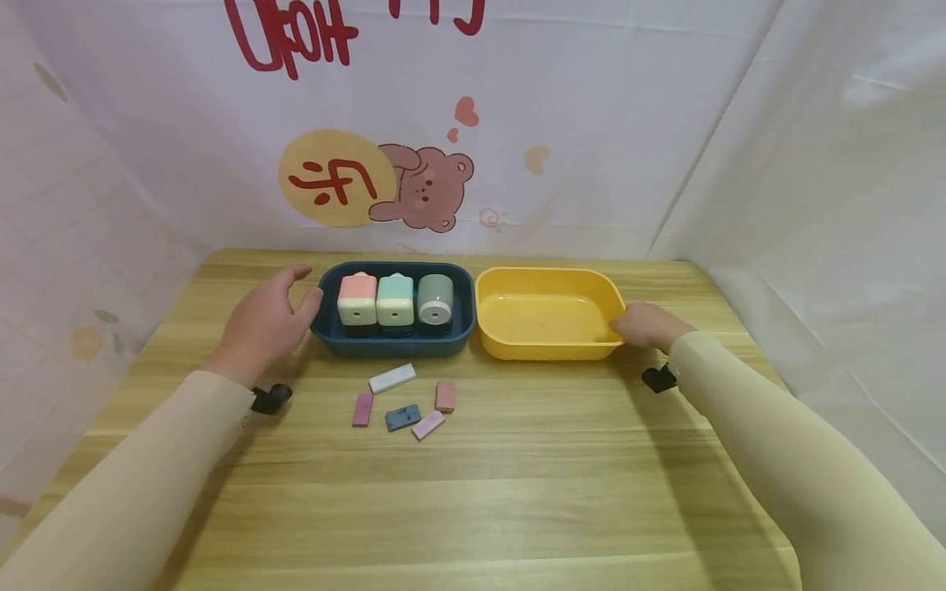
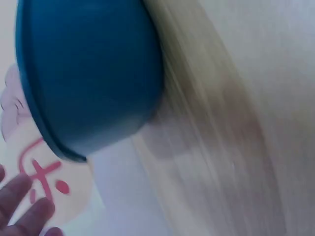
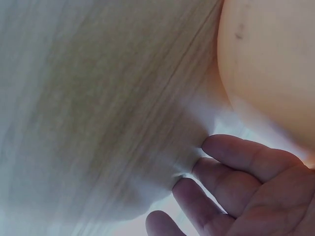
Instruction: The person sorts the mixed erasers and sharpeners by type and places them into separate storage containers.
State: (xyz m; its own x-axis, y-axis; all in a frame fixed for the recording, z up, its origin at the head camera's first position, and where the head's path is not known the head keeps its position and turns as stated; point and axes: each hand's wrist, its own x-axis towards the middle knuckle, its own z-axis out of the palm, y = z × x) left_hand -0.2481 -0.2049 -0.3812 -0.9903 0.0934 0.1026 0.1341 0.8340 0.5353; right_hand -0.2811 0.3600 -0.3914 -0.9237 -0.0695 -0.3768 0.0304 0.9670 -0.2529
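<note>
My left hand (image 1: 269,316) is beside the left end of a dark blue tub (image 1: 392,348), its fingers loosely spread and its thumb tip right at the rim. In the left wrist view, the fingers (image 2: 42,214) show apart from the tub's wall (image 2: 93,73). Three small block-like pieces stand in the blue tub: pink and cream (image 1: 358,300), mint and cream (image 1: 395,300), and grey (image 1: 435,295). At the right end of a yellow tub (image 1: 550,352), my right hand (image 1: 650,325) pinches the rim; its other fingers (image 3: 231,152) curl loosely below, outside the wall.
Several small eraser-like blocks lie in front of the blue tub: white (image 1: 392,378), magenta (image 1: 362,410), dark blue (image 1: 402,417), light pink (image 1: 429,424) and salmon (image 1: 445,396). A printed white cloth (image 1: 591,123) hangs behind the wooden table (image 1: 473,509).
</note>
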